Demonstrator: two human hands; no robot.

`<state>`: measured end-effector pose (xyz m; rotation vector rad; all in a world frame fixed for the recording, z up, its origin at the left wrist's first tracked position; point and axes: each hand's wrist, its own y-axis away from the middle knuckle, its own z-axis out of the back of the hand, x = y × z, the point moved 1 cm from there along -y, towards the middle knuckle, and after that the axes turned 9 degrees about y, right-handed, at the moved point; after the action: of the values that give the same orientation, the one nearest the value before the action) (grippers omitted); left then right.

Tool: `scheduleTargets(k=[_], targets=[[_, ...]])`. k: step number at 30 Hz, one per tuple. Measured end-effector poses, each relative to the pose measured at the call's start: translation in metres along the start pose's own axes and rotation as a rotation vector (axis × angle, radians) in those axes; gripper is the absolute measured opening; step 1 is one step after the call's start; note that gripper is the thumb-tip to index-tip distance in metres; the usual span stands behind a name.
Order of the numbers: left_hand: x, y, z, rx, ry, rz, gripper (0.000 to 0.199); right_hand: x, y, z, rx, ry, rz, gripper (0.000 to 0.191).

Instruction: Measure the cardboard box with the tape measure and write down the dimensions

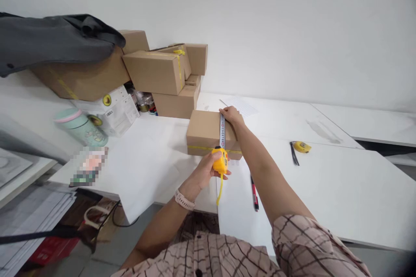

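Note:
A brown cardboard box (203, 126) with yellow tape along its front side lies on the white table. My left hand (208, 171) is closed around the yellow case of a tape measure (220, 162) just in front of the box. The pulled-out blade (222, 132) runs across the box's top from front to back. At the far edge of the top, my right hand (232, 115) pinches the blade's end. A yellow strap hangs from the case. Beside my right forearm lies a red and black pen (254, 194).
A second yellow tape measure (302, 146) with a black strap lies to the right. Stacked cardboard boxes (156, 69), a dark bag (58, 43) and a mint-green bottle (86, 127) stand at the left. Behind the box is a printed sheet (242, 106).

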<state>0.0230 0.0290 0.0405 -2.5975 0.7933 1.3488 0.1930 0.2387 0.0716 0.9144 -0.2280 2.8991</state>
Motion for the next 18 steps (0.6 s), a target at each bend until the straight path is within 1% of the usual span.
scheduleTargets(k=[2, 4, 5, 7, 9, 11, 13, 14, 15, 16, 18], targets=[[-0.002, 0.002, 0.004, 0.006, -0.013, -0.02, 0.056, -0.003, -0.003, 0.004, 0.0, -0.096, -0.003, 0.043], [-0.007, 0.008, 0.013, -0.016, -0.05, -0.08, 0.056, -0.011, -0.004, 0.015, -0.055, -0.263, 0.016, 0.055], [-0.01, 0.012, 0.02, -0.048, -0.079, -0.137, 0.057, -0.019, -0.002, 0.022, -0.101, -0.352, 0.026, 0.061], [-0.017, 0.019, 0.037, -0.156, -0.143, -0.282, 0.063, -0.039, 0.01, 0.036, -0.182, -0.481, 0.014, 0.069], [-0.023, 0.023, 0.059, -0.285, -0.197, -0.403, 0.07, -0.063, 0.033, 0.044, -0.198, -0.511, -0.058, 0.073], [-0.026, 0.021, 0.079, -0.37, -0.228, -0.443, 0.07, -0.082, 0.066, 0.044, -0.14, -0.495, -0.148, 0.077], [-0.027, 0.015, 0.094, -0.387, -0.229, -0.423, 0.064, -0.092, 0.1, 0.038, -0.002, -0.5, -0.178, 0.079], [-0.027, 0.012, 0.099, -0.377, -0.22, -0.406, 0.061, -0.092, 0.114, 0.035, 0.066, -0.516, -0.157, 0.079], [-0.028, 0.009, 0.101, -0.362, -0.211, -0.393, 0.058, -0.09, 0.125, 0.032, 0.113, -0.521, -0.116, 0.079], [-0.03, 0.006, 0.102, -0.344, -0.203, -0.386, 0.057, -0.087, 0.132, 0.032, 0.133, -0.507, -0.078, 0.079], [-0.038, 0.002, 0.097, -0.303, -0.2, -0.391, 0.056, -0.075, 0.135, 0.036, 0.107, -0.408, 0.0, 0.077]])
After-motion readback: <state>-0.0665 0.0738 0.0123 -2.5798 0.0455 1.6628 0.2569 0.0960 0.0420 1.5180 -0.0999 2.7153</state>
